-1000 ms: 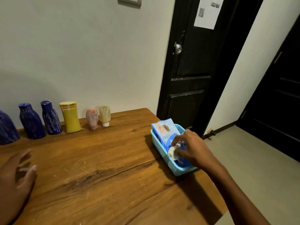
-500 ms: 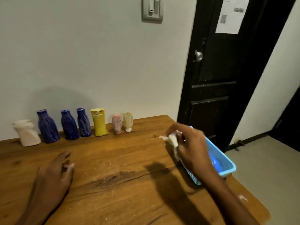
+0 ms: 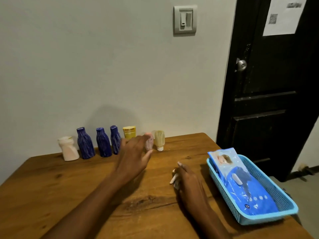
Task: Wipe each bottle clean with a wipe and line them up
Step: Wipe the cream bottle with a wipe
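Seven bottles stand upright in a row along the wall at the back of the desk (image 3: 51, 195). From the left: white bottle (image 3: 68, 149), three dark blue bottles (image 3: 85, 144) (image 3: 103, 143) (image 3: 115, 140), yellow bottle (image 3: 129, 132), pink bottle (image 3: 149, 143), beige bottle (image 3: 159, 140) standing on its white cap.

Left hand (image 3: 133, 157) is raised in front of the yellow and pink bottles, partly covering both; fingers straight, grip wide, holding nothing. Contact with a bottle: cannot tell, image blurred there.

Right hand (image 3: 188, 180) is low over the desk middle, grip closed around a crumpled white wipe (image 3: 173, 178) that shows at the fingers.

Blue mesh basket (image 3: 269, 219) sits at the desk's right edge, just beside the right hand. Contents: one blue pack of wipes (image 3: 245, 187), lying lengthwise, its far end propped over the basket's back rim.
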